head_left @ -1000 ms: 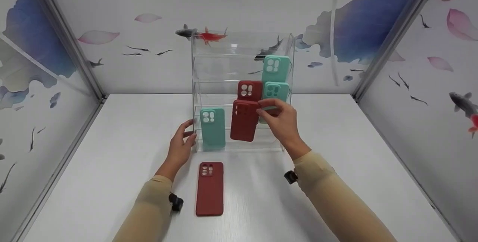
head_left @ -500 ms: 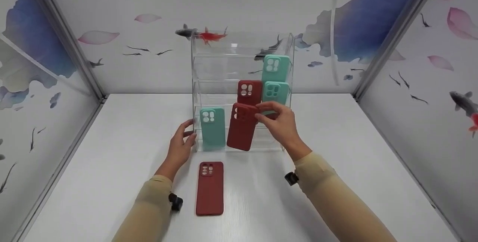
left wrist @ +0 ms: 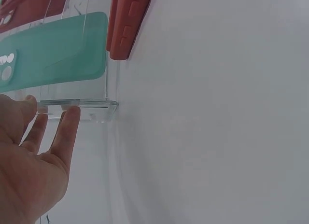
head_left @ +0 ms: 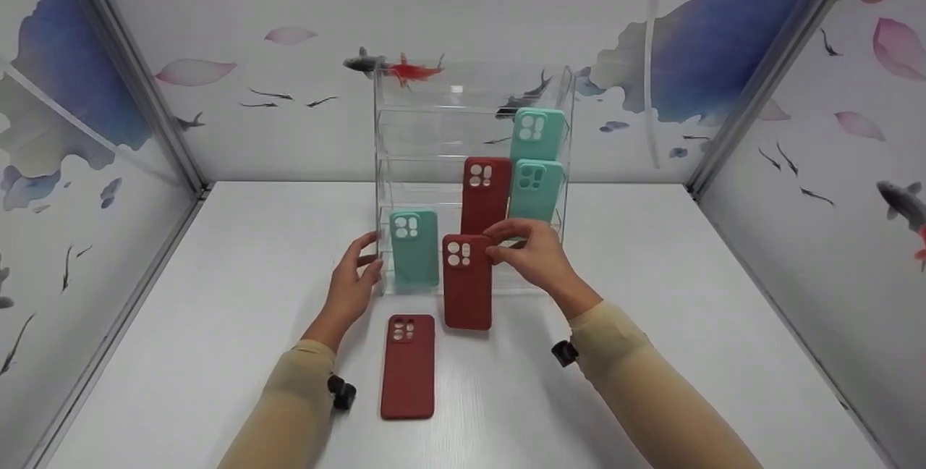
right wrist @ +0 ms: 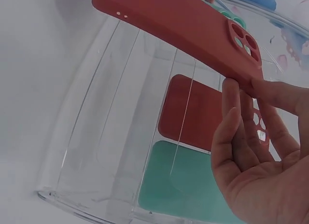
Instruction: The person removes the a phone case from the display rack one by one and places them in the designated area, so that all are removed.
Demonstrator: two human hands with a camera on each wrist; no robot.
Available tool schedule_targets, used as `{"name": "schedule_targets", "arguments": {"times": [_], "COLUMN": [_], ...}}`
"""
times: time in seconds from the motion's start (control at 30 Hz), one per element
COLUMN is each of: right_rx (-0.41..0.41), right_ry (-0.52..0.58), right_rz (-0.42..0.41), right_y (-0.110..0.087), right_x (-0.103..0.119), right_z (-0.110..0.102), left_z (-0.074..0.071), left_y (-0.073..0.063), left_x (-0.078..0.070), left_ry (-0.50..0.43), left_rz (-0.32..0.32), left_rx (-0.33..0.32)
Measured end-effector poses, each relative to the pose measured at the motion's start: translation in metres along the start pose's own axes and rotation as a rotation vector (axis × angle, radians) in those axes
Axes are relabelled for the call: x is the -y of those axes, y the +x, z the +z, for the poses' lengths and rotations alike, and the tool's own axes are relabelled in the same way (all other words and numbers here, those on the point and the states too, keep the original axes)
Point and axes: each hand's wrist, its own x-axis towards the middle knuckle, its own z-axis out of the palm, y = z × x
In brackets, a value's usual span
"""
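Observation:
My right hand pinches a red phone case between thumb and fingertips at its upper right edge. The case hangs upright in front of the lower part of a clear acrylic tiered rack; its camera cutouts face me. In the right wrist view the thumb and fingertips meet at the case's long edge, near the camera cutouts. My left hand is at the rack's left side, its fingertips touching the clear side panel. Just right of it, a mint green phone case stands on a low tier.
Another red phone case lies flat on the white table in front of the rack. Farther up stand a red case and two mint cases, one upper and one lower. Printed wall panels enclose the table.
My right hand has brought the red phone case down and toward me, away from the tiers, and its tilt has straightened. More of the standing red case behind it shows. My left hand stays put.

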Motion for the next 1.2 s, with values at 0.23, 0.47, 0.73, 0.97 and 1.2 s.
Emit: {"name": "schedule_targets", "arguments": {"times": [0.23, 0.47, 0.73, 0.97, 1.2], "right_rx": [0.045, 0.081, 0.126, 0.188, 0.245], "right_ry": [-0.022, -0.075, -0.147, -0.151, -0.148], "right_rz": [0.025, 0.033, -0.017, 0.007, 0.052], "right_y": [-0.002, -0.008, -0.012, -0.017, -0.021], "right_x": [-0.004, -0.01, -0.022, -0.032, -0.044], "right_z": [0.001, 0.006, 0.011, 0.016, 0.022], "left_z": [-0.002, -0.002, -0.001, -0.001, -0.001], "left_y": [0.001, 0.002, 0.001, 0.001, -0.001], "left_x": [-0.001, -0.001, -0.002, -0.002, 0.002], "left_ry": [-0.011, -0.018, 0.001, -0.002, -0.002], "left_rz": [0.008, 0.021, 0.011, 0.008, 0.02], "left_rx": [0.004, 0.011, 0.002, 0.004, 0.01]}}
